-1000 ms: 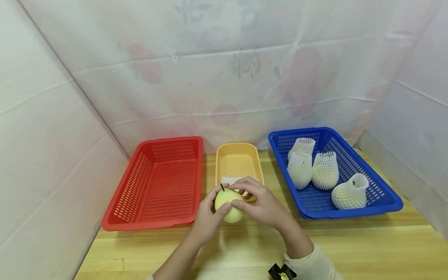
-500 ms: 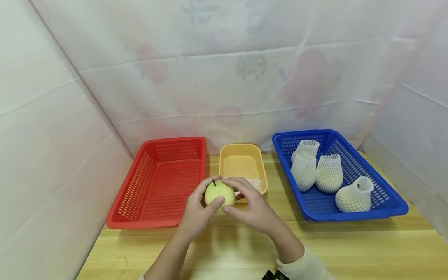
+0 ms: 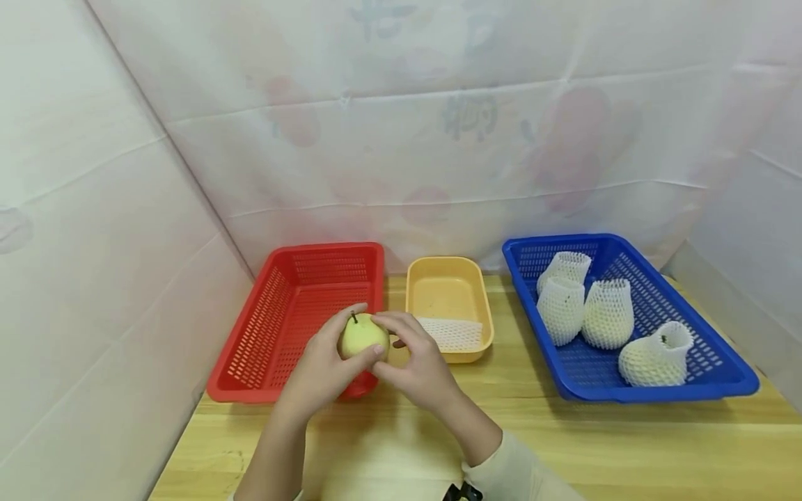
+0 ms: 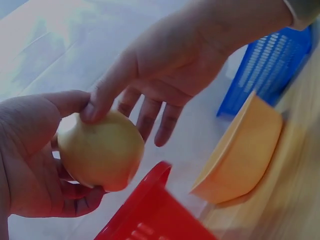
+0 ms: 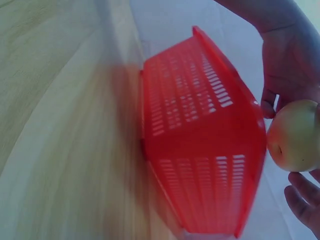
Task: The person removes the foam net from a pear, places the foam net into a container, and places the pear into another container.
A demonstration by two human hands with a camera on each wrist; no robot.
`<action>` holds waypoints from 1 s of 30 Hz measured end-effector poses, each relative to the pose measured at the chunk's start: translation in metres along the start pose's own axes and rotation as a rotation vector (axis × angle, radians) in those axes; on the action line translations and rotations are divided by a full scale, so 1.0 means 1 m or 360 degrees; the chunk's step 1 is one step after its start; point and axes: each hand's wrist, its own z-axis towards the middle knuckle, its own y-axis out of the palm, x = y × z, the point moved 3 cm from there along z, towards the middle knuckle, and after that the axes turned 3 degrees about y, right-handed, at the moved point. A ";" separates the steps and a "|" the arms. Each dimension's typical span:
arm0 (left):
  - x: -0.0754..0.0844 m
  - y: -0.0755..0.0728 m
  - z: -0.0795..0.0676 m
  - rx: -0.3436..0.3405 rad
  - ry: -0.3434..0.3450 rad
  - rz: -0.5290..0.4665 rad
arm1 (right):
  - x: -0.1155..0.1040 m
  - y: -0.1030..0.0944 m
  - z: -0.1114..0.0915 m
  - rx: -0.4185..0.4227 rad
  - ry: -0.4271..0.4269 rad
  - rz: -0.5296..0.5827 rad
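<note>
A pale green-yellow pear [image 3: 363, 339] with a dark stem is held between both hands, over the front right corner of the red basket [image 3: 241, 348]. My left hand [image 3: 321, 369] grips it from the left, its thumb across the near side. From the right, my right hand [image 3: 418, 363] pinches it with thumb and fingertips. In the left wrist view, the right thumb lies on the bare pear [image 4: 102, 150], with some fingers apart from it. The right wrist view shows the pear [image 5: 295, 137] just past the red basket's rim [image 5: 260, 130].
A yellow tray [image 3: 441, 296] stands in the middle with a flat white foam net [image 3: 452, 334] in it. At the right, a blue basket [image 3: 583, 372] holds several fruits in white foam nets [image 3: 608, 316]. White cloth walls [image 3: 401, 160] enclose the wooden table [image 3: 539, 438].
Both hands have carried the pear left, from in front of the yellow tray to over the red basket's corner. More of the foam net in the tray now shows. The head view has shifted left.
</note>
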 end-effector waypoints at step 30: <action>-0.067 -0.013 0.017 -0.0190 -0.0406 0.0602 | 0.018 0.027 -0.012 -0.0236 -0.0014 -0.0342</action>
